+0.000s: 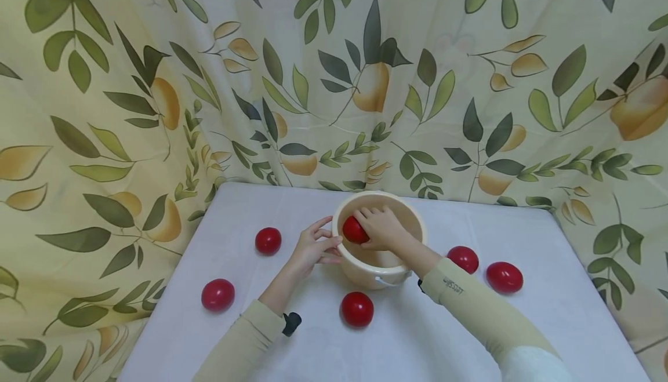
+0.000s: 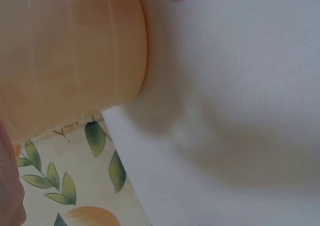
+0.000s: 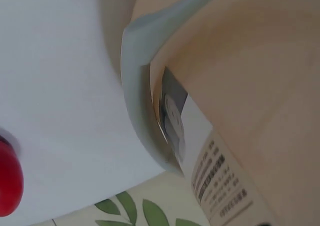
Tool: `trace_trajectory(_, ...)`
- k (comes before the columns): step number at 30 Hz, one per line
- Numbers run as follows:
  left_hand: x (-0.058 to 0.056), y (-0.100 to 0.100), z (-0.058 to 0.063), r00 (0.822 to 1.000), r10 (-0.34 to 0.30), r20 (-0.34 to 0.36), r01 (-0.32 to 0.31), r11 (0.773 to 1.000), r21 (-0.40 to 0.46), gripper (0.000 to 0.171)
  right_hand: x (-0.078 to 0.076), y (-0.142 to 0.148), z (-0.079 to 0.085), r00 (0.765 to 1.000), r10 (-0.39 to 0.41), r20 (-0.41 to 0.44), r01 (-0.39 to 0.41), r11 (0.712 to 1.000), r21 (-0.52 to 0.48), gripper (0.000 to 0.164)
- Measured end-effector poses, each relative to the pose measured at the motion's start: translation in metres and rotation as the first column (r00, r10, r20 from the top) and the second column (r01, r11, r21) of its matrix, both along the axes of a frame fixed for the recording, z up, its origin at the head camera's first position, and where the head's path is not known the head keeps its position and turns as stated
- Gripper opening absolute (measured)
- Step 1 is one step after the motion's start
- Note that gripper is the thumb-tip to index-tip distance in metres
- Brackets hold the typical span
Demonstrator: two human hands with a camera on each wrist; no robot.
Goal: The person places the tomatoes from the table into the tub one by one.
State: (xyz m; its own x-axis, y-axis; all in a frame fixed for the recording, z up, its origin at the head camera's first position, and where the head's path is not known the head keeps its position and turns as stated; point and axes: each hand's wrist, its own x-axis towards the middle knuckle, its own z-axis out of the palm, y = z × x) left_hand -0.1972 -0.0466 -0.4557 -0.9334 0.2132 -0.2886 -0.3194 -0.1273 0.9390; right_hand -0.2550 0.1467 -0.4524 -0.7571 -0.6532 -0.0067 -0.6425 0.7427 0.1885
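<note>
Gripping a red ball [image 1: 355, 230] inside the cream bucket [image 1: 360, 273], the right hand [image 1: 385, 228] has its fingers curled round it, while the left hand [image 1: 311, 248] rests loosely spread against the rim. The work seems barely begun: five more balls [image 1: 356, 310] remain on the counter [image 1: 417, 338], though the hand partly hides the bucket's inside. The bucket's label [image 3: 217, 178] and the sleeve lettering [image 1: 453, 286] are too blurred to read surely.

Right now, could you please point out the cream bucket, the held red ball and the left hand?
Cream bucket [image 1: 360, 276]: head view, outer front wall
Held red ball [image 1: 353, 232]: head view, exposed side
Left hand [image 1: 310, 248]: head view, its middle
</note>
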Motion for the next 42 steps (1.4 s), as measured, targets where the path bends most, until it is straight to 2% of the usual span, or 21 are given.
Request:
trace_trajectory(4,0.000,0.002,0.000,1.000,-0.007,-0.002,0.007,1.000,0.000,0.063,0.000,-0.003,-0.007,0.999,0.016,-0.030,-0.013,0.996,0.086,0.068)
trace_trajectory(11,0.000,0.002,0.000,1.000,-0.008,0.005,0.008,1.000,-0.006,0.062,0.002,-0.005,-0.017,1.000,-0.025,0.010,0.023,0.983,0.182,0.069)
trace_trajectory(19,0.000,0.002,-0.001,1.000,-0.014,-0.011,0.014,1.000,0.004,0.064,0.000,-0.007,-0.024,0.998,-0.064,0.010,0.057,0.951,0.305,0.071)
trace_trajectory(26,0.000,0.002,-0.002,1.000,-0.004,-0.002,0.004,1.000,0.007,0.064,-0.001,-0.005,-0.029,0.998,-0.062,0.019,0.053,0.947,0.318,0.069)
trace_trajectory(31,-0.001,0.002,-0.002,1.000,-0.003,-0.023,0.003,1.000,0.013,0.064,-0.003,-0.002,-0.033,0.999,-0.038,-0.007,0.038,0.943,0.331,0.060)
trace_trajectory(37,0.000,0.002,-0.002,1.000,0.000,-0.024,0.000,1.000,0.010,0.063,-0.003,-0.001,-0.035,0.998,-0.015,-0.057,0.034,0.940,0.339,0.052)
trace_trajectory(42,0.001,0.002,-0.003,1.000,-0.003,-0.030,0.004,1.000,0.015,0.063,-0.003,0.001,-0.036,0.990,0.041,-0.137,-0.001,0.959,0.282,0.046)
